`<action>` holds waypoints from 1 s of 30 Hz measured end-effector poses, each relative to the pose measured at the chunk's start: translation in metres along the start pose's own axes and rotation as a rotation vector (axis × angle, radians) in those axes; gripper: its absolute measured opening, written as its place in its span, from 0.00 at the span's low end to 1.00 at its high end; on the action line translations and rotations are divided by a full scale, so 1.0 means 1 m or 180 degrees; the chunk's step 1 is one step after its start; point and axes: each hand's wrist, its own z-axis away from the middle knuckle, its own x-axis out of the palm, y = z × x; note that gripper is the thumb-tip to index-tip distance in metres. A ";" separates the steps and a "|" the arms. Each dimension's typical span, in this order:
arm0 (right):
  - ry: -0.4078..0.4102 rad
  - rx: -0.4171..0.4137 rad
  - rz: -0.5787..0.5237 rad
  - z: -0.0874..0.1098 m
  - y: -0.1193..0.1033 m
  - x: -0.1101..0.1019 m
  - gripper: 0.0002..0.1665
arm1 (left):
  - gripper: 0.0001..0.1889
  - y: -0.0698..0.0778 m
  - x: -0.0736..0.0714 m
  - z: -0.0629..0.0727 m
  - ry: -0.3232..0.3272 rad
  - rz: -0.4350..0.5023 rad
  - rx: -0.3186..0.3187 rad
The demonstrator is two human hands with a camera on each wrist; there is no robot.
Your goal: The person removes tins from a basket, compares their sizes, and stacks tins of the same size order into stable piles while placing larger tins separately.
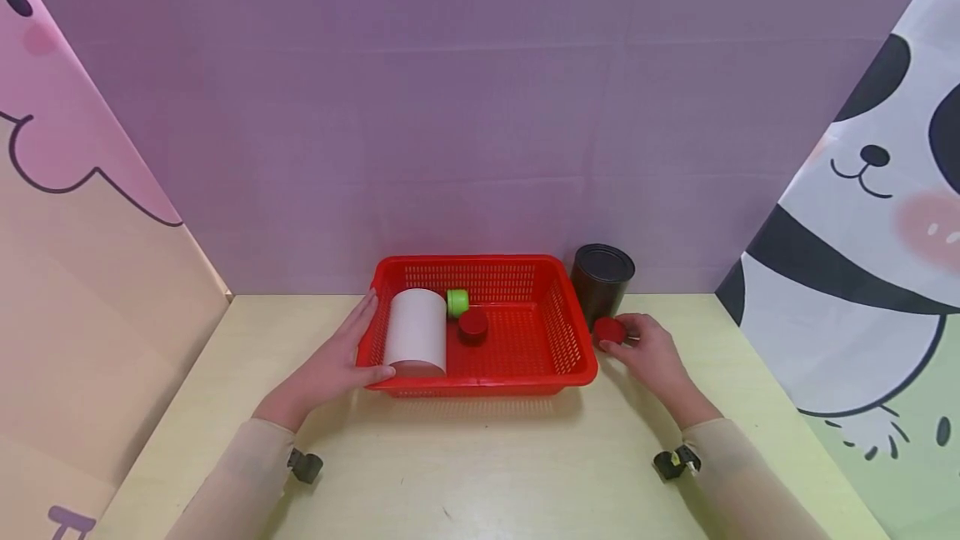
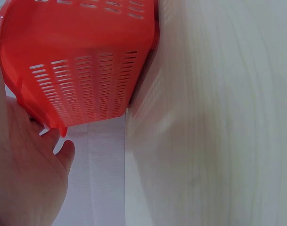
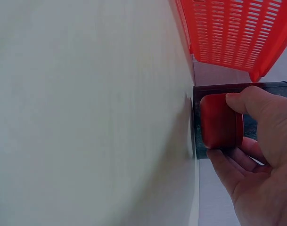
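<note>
A red plastic basket (image 1: 517, 386) with slotted walls stands on the table against the back wall. My left hand (image 1: 337, 361) rests on its left rim, fingers extended along the edge and thumb at the front corner. Between the thumb and fingers of my right hand (image 3: 261, 150) is a small red round container (image 3: 221, 121), held just outside the basket's right side. Behind it stands a dark cylindrical can (image 1: 602, 277). Inside the basket lie a white cylinder (image 1: 416, 327), a small green container (image 1: 457, 302) and another small red round container (image 1: 473, 326).
The pale wooden table (image 1: 465, 465) spreads in front of the basket. A purple cloth wall (image 1: 480, 123) closes off the back. Printed side panels stand left and right, the right one showing a panda (image 1: 870, 257).
</note>
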 end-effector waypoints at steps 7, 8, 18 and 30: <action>-0.0081 0.0066 0.0017 -0.001 0.003 0.001 0.30 | 0.68 0.000 -0.001 -0.001 -0.0002 -0.0011 -0.0020; -0.0107 0.0083 0.0023 -0.001 0.003 0.001 0.30 | 0.69 0.000 -0.001 -0.001 -0.0003 -0.0010 -0.0019; -0.0259 0.0195 0.0022 -0.002 0.002 -0.001 0.30 | 0.69 -0.001 0.000 -0.001 -0.0007 0.0021 -0.0020; -0.0321 0.0251 0.0008 -0.002 0.001 -0.003 0.34 | 0.69 0.000 0.001 0.000 0.0004 0.0042 0.0028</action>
